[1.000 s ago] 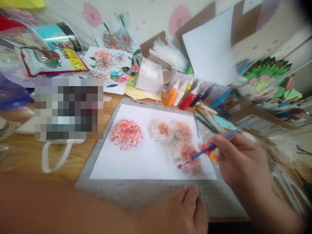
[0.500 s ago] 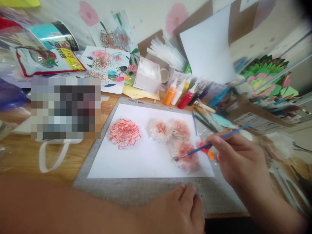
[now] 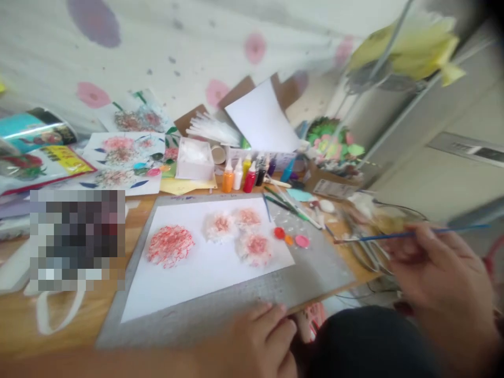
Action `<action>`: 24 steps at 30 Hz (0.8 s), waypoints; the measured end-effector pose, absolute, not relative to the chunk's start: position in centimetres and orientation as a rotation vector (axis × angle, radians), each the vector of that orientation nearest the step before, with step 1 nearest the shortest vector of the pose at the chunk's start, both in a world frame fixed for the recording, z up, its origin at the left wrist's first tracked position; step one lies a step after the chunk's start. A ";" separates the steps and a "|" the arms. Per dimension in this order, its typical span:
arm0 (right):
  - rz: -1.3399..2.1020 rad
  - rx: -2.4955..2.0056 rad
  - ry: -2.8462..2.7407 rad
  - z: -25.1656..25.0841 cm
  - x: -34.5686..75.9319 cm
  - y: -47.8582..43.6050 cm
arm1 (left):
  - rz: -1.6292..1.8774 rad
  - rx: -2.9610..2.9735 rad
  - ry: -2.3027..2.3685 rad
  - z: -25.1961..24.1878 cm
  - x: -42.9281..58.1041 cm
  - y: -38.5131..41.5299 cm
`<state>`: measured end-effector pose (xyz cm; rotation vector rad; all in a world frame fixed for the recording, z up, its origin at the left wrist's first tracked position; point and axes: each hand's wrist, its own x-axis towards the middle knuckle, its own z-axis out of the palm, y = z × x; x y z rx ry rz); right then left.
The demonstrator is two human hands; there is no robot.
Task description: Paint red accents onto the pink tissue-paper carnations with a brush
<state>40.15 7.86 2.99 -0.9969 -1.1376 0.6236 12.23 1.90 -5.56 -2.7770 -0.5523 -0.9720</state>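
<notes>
A thin blue paintbrush (image 3: pixel 366 237) is pinched in my right hand (image 3: pixel 444 283), which is up past the right side of the cutting mat. The brush tip points left, near the paint dabs. My left hand (image 3: pixel 265 338) lies at the mat's front edge, empty, with its fingers loosely stretched out. White paper (image 3: pixel 197 283) rests on the grey cutting mat (image 3: pixel 252 294). It carries a bristly red flower (image 3: pixel 171 245) on the left and several paler pink-white flowers on the right, among them a front one (image 3: pixel 255 248). Red paint (image 3: pixel 279 232) and pink paint (image 3: pixel 302 241) sit on the mat.
Paint bottles (image 3: pixel 249 178) stand in a row behind the mat, beside a white box (image 3: pixel 195 160). Green-handled brushes (image 3: pixel 289 205) lie at the mat's right, scissors (image 3: pixel 364 244) farther right. A pixelated area and white strap (image 3: pixel 59 320) are at left. My dark-clad knee (image 3: pixel 366 341) is below.
My right hand has lifted the paintbrush from the front pink flower and moved right, off the paper. My left hand stays at the mat's front edge. The view has swung right.
</notes>
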 end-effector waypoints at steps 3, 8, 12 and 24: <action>0.635 -0.964 -0.996 1.9 41.8 5.5 | -0.990 -2.732 -0.479 -5.7 12.0 1.8; 0.732 -0.992 -0.952 0.6 42.7 1.8 | -1.239 -2.645 -0.490 -8.3 13.0 2.3; 0.878 -0.928 -0.919 0.7 42.1 -0.1 | -1.478 -2.515 -0.440 -7.4 13.4 2.5; 0.281 -0.800 -1.852 2.2 33.1 -1.6 | -2.326 -3.189 -2.088 1.2 15.7 1.7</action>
